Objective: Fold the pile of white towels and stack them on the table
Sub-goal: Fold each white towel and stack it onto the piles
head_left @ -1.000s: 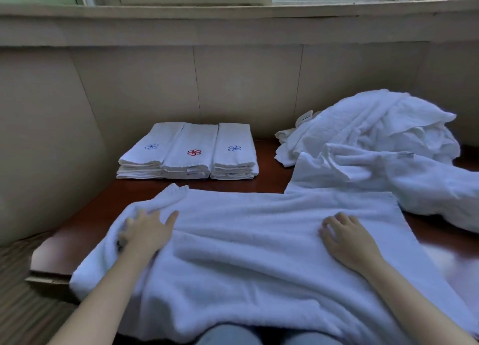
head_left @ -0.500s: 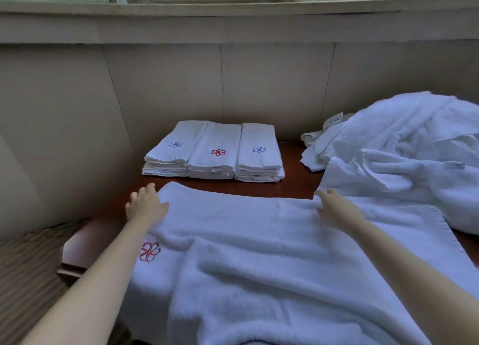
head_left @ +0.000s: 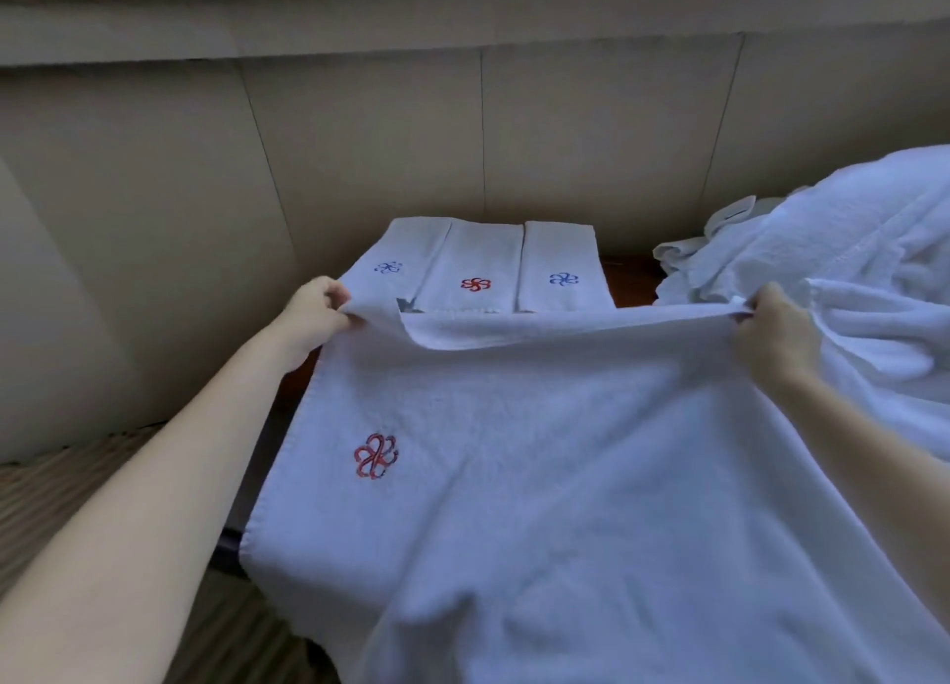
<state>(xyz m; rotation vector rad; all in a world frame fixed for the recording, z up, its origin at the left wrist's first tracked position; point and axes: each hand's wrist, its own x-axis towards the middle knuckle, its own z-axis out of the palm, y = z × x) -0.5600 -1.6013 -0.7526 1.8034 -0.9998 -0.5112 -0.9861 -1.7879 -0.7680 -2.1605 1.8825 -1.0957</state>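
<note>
Our left hand (head_left: 313, 313) pinches the far left corner of the spread white towel (head_left: 565, 452), fingers curled round the raised hem, and its red emblem (head_left: 376, 456) faces up. Beyond the hem, three folded stacks (head_left: 475, 267) sit side by side on the counter (head_left: 629, 282). Our right hand (head_left: 776, 333) grips the far right corner, just beside the unfolded pile (head_left: 848, 251).

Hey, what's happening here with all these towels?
A person is folding white towels at a table. The left hand and right hand each pinch a far corner of the spread towel with the red emblem, holding its far edge raised. Three folded towels lie side by side at the back, and an unfolded pile sits to the right.
</note>
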